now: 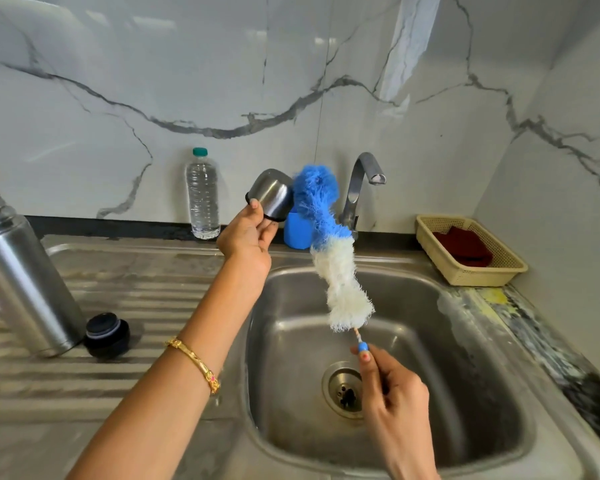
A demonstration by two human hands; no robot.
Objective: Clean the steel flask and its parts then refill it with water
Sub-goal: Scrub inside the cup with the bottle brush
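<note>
My left hand (248, 233) holds the steel cup lid (271, 192) up above the sink's back rim, tilted on its side. My right hand (392, 386) grips the thin handle of a long blue and white bottle brush (329, 251). The brush's blue tip touches the cup's right side. The open steel flask (18, 271) stands on the drainboard at the left. Its black stopper (107, 336) sits next to the flask's base.
The steel sink basin (465, 375) with its drain (345, 389) lies below my hands. A tap (359, 181) rises behind it. A plastic water bottle (202, 195) and a blue container (297, 230) stand at the wall. A beige basket (506, 268) with a dark cloth sits at right.
</note>
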